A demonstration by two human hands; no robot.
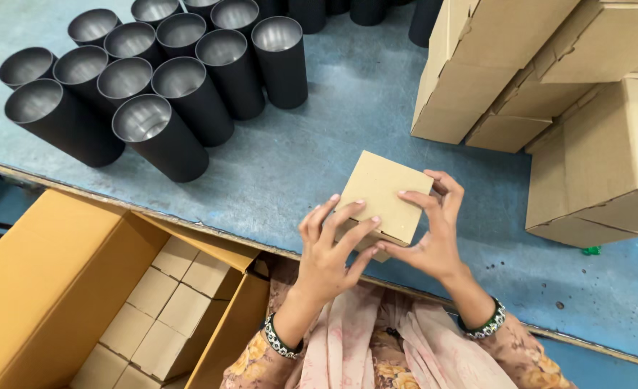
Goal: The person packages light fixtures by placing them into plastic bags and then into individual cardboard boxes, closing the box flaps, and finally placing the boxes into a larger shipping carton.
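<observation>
A small brown cardboard box (384,191) is held just above the near edge of the blue table (319,144). My left hand (330,248) grips its near left side, fingers spread over the top flap. My right hand (434,230) grips its right side, fingertips pressing on the top face and thumb under the near edge. Both hands wear beaded bracelets at the wrist.
Several black cylindrical cups (160,79) with silver insides stand upright at the far left. Stacked folded cardboard boxes (549,94) fill the right side. A large open carton (60,288) below the table's edge at left holds several small closed boxes (168,310).
</observation>
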